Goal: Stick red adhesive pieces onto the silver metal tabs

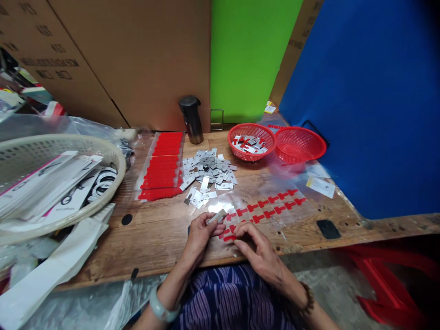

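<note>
My left hand (202,228) has a flat, dull-silver metal plate (218,216) pinched between thumb and curled fingers, right above the left end of a glossy clear sheet (268,207). This slim rectangle slants, long axis running up and right, free end pointing away from me! And my right hand (256,245), nearly closed, nips a smooth red sticker (229,238), its length lying almost crosswise; whether it's off the sheet, I can't tell.
</note>
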A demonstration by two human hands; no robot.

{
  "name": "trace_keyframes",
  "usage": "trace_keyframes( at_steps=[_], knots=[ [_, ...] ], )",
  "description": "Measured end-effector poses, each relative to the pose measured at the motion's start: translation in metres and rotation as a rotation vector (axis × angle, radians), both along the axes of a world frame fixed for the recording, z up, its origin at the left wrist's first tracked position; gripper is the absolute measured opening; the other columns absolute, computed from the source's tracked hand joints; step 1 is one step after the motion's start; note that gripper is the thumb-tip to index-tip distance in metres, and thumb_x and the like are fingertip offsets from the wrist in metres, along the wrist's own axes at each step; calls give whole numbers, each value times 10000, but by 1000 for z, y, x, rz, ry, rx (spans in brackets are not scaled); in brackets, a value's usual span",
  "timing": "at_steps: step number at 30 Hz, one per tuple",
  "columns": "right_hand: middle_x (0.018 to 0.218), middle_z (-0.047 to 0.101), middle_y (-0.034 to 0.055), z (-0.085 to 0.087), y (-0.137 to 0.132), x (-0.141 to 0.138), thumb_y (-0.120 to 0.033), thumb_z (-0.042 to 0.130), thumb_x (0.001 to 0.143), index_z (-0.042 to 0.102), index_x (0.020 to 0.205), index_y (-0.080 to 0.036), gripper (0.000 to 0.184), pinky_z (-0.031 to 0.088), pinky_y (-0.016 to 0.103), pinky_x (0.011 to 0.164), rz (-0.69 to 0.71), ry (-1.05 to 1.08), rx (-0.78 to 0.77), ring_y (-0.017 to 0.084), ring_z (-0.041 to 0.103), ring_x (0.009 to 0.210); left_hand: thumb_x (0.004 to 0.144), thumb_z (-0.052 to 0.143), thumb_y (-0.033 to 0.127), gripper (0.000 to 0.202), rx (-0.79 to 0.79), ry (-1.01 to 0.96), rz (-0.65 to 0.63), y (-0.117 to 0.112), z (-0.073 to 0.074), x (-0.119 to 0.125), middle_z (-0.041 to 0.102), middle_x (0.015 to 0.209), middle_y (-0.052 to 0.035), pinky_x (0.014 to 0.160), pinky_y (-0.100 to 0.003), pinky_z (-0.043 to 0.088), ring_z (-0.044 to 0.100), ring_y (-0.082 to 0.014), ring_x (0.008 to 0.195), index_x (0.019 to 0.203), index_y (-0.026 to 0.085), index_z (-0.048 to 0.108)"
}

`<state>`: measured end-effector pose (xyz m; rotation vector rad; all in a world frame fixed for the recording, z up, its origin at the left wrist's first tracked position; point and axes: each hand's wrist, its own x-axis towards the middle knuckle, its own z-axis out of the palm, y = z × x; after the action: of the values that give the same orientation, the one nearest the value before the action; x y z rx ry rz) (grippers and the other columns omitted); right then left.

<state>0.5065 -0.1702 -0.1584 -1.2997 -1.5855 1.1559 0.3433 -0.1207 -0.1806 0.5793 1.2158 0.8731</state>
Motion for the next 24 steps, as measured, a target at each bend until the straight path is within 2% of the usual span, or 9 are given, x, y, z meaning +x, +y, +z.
trace_keyframes(
  at_steps=[4,6,11,17,24],
  knots=[
    [732,522,-9,2,12,4,-230,542,797,477,746,-199,88,408,257,679,-178,19,-56,137,509,708,671,690,87,267,-118,-99,-71,0,13,-4,703,672,-96,607,-203,544,678,-146,585,912,83,576],
    [702,515,-18,3,18,5,-229,557,778,478,715,-198,106,401,250,649,-213,23,-63,131,498,678,670,683,59,278,-142,-123,-104,-2,21,-5,706,687,-106,595,-194,544,673,-138,570,928,77,579],
    [709,530,-22,7,26,3,-191,551,762,494,728,-198,66,402,237,634,-124,15,-42,124,502,675,632,708,59,362,-156,-173,-157,-8,33,-7,709,694,-97,601,-191,545,673,-136,582,973,75,587],
    [686,507,-35,9,26,2,-150,514,772,490,733,-199,67,374,221,601,-72,-22,-42,109,478,639,632,682,43,425,-170,-223,-199,-11,35,-6,713,726,-116,626,-216,545,679,-148,601,1037,63,554],
    [710,502,-32,14,25,1,-121,483,780,484,740,-195,84,370,220,615,-38,-6,-50,108,470,661,622,679,40,447,-198,-211,-201,-11,40,-3,708,672,-99,623,-218,537,678,-153,585,1046,63,539]
  ],
)
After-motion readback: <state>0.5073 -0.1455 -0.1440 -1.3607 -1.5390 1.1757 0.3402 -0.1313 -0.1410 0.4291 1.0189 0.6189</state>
